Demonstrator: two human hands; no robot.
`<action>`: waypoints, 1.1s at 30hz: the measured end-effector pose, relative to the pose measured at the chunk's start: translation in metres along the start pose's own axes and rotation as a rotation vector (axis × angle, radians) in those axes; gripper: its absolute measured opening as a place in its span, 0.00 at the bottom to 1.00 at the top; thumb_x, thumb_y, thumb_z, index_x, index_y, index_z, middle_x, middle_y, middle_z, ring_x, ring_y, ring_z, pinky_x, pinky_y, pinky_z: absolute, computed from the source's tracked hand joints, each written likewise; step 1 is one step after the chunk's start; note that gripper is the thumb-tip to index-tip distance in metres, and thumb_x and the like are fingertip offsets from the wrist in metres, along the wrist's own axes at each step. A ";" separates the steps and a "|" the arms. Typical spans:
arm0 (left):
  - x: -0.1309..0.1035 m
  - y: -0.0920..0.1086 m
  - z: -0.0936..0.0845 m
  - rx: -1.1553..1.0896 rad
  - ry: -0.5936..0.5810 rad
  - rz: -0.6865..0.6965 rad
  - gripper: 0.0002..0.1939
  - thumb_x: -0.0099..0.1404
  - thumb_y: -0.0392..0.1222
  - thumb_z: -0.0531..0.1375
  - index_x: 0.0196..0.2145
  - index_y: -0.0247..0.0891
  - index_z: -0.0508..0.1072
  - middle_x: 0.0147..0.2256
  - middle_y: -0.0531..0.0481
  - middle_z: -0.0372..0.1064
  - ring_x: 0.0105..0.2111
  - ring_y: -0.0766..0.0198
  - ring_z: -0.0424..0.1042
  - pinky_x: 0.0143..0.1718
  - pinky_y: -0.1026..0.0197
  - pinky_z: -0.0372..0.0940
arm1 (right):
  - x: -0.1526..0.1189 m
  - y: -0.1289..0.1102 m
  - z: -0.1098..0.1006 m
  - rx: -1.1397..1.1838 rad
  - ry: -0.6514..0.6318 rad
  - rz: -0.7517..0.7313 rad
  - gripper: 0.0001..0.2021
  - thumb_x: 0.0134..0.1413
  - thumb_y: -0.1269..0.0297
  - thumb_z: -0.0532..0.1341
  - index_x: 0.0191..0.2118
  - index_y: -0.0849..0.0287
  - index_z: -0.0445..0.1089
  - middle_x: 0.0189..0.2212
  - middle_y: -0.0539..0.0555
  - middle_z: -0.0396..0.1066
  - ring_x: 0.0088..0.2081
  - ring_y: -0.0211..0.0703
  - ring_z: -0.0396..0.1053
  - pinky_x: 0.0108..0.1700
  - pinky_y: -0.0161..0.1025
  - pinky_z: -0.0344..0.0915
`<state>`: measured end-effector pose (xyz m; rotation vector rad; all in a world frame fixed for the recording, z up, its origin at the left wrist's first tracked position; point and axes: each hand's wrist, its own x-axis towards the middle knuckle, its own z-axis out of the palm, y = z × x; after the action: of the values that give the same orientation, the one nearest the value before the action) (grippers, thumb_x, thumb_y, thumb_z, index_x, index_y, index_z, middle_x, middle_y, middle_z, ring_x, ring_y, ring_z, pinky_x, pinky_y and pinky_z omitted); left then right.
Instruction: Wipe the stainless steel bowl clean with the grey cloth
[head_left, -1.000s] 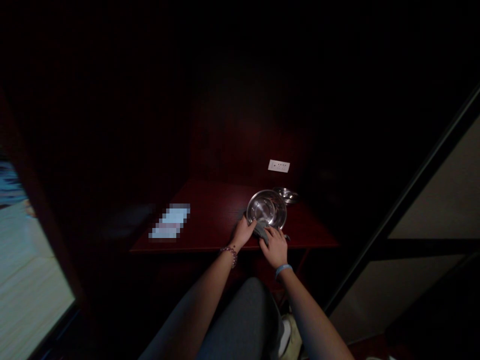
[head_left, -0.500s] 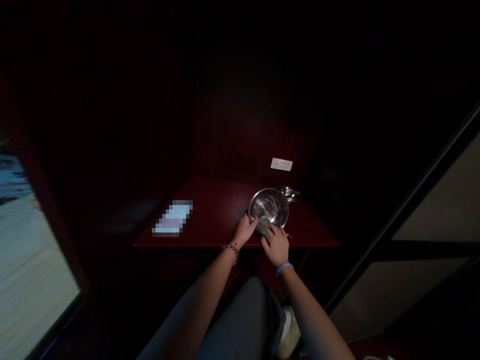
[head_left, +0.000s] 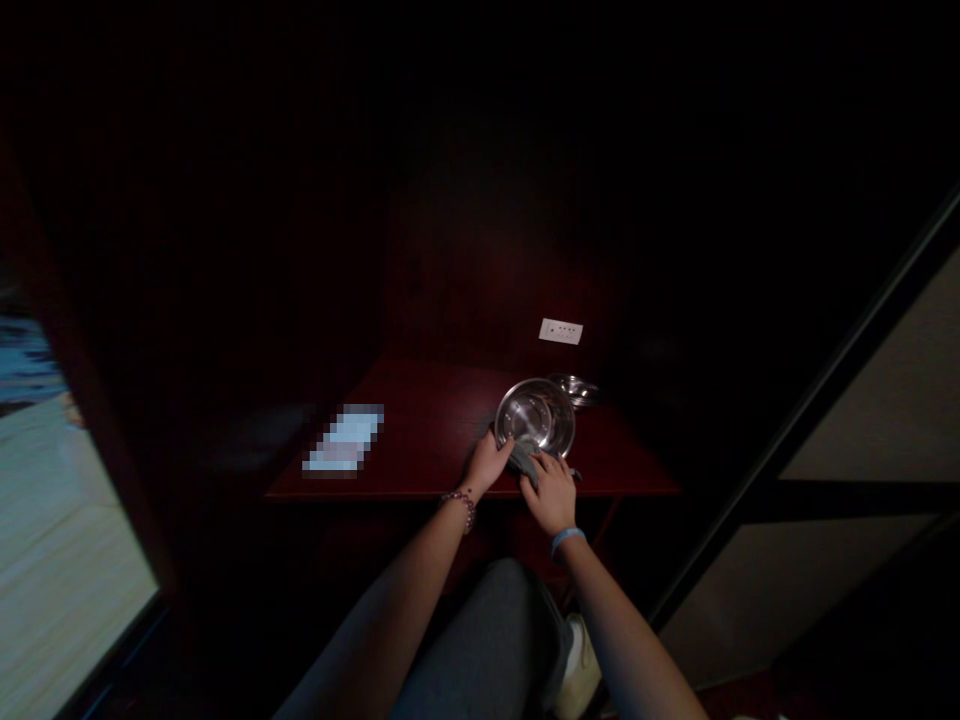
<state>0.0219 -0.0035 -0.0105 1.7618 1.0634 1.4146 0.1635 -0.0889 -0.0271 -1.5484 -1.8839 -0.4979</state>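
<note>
A shiny steel pot, its open mouth tilted toward me, rests near the right front part of the dark red table. My left hand grips its near left rim, thumb at the edge and fingers hidden behind the wall. A grey cloth is draped over the near rim. My right hand is closed on that cloth, pressing it against the pot's near side; part of the cloth sticks out to the right of the fingers. Close behind the pot lies a round steel lid.
A blurred-out pale rectangle lies at the table's left side. On the back wall sits a white power socket. Dark walls enclose the table, and a dark-framed pale panel stands at the right. My knee is below the table edge.
The camera view has shifted very slightly. Both hands keep their places on the pot and the cloth, with hardly any visible movement.
</note>
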 end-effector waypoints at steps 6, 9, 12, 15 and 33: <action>-0.001 0.006 -0.001 -0.009 0.010 -0.034 0.14 0.63 0.40 0.58 0.47 0.36 0.72 0.43 0.42 0.77 0.44 0.57 0.76 0.48 0.57 0.68 | 0.000 0.001 -0.001 0.018 -0.014 0.003 0.21 0.61 0.61 0.54 0.59 0.56 0.65 0.53 0.57 0.72 0.56 0.48 0.65 0.65 0.50 0.49; -0.001 0.003 0.000 -0.020 0.001 -0.025 0.15 0.64 0.41 0.58 0.48 0.36 0.71 0.45 0.42 0.76 0.45 0.58 0.76 0.49 0.57 0.68 | 0.000 0.001 -0.003 0.028 -0.009 0.001 0.24 0.61 0.62 0.55 0.63 0.55 0.61 0.53 0.56 0.71 0.56 0.47 0.65 0.65 0.49 0.50; 0.001 -0.002 0.001 0.015 -0.012 -0.030 0.15 0.65 0.42 0.57 0.48 0.35 0.71 0.45 0.41 0.76 0.45 0.57 0.76 0.48 0.58 0.68 | 0.000 0.001 -0.003 0.009 -0.011 -0.008 0.25 0.60 0.63 0.55 0.63 0.54 0.61 0.52 0.56 0.72 0.56 0.47 0.66 0.65 0.49 0.50; 0.001 -0.006 0.002 0.050 -0.023 -0.032 0.15 0.65 0.43 0.57 0.48 0.34 0.71 0.44 0.40 0.76 0.44 0.57 0.76 0.46 0.59 0.68 | 0.000 0.001 -0.002 -0.013 -0.010 -0.011 0.23 0.61 0.63 0.55 0.61 0.53 0.63 0.52 0.56 0.72 0.55 0.48 0.66 0.65 0.50 0.51; -0.001 0.002 -0.001 0.034 -0.011 -0.007 0.15 0.65 0.40 0.57 0.48 0.33 0.72 0.45 0.40 0.76 0.44 0.58 0.76 0.46 0.59 0.67 | 0.000 0.001 0.001 -0.010 0.008 0.003 0.17 0.61 0.60 0.55 0.54 0.55 0.70 0.52 0.56 0.72 0.56 0.50 0.66 0.65 0.51 0.50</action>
<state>0.0215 -0.0048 -0.0092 1.7865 1.0923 1.3889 0.1647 -0.0886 -0.0279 -1.5535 -1.8756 -0.5122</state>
